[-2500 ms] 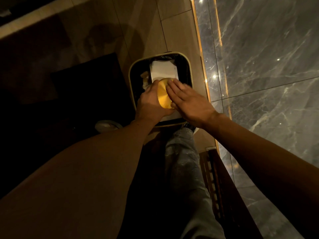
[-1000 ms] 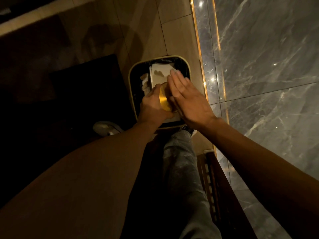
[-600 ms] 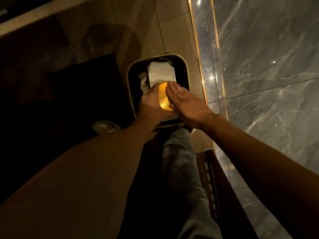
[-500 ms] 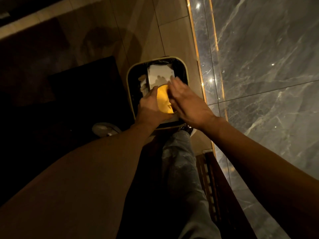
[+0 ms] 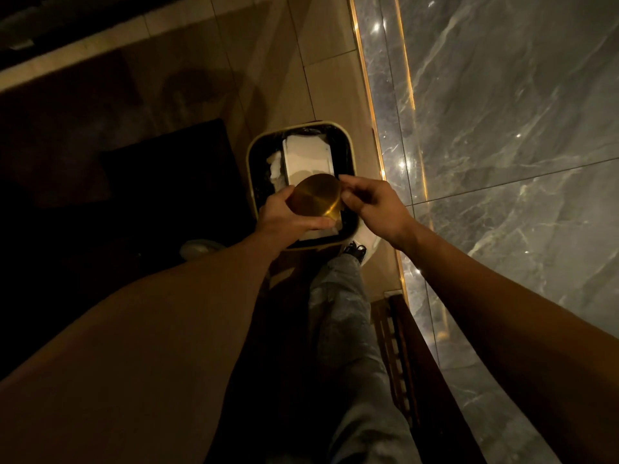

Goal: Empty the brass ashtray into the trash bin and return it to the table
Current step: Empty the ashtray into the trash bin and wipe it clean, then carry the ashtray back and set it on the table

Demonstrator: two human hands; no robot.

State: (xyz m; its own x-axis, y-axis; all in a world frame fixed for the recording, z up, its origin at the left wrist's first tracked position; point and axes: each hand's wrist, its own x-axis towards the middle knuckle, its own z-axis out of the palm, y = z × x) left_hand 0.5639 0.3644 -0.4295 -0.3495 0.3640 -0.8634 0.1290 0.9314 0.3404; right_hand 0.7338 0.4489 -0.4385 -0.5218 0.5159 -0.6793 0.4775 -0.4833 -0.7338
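Note:
The round brass ashtray is held upside down, its flat base facing up at me, right over the open trash bin. My left hand grips it from the left and underneath. My right hand is at the ashtray's right edge with the fingers curled, thumb and fingertips at its rim. The bin is square with a pale rim and a dark liner, and it holds a white box and crumpled white paper.
A grey marble wall with a lit gold strip rises on the right. The floor is of beige tile. A dark mat lies left of the bin. A slatted wooden piece is by my right leg.
My right hand was flat, patting the ashtray's base; it has now drawn back to the right edge with curled fingers. The ashtray has turned so its base faces up.

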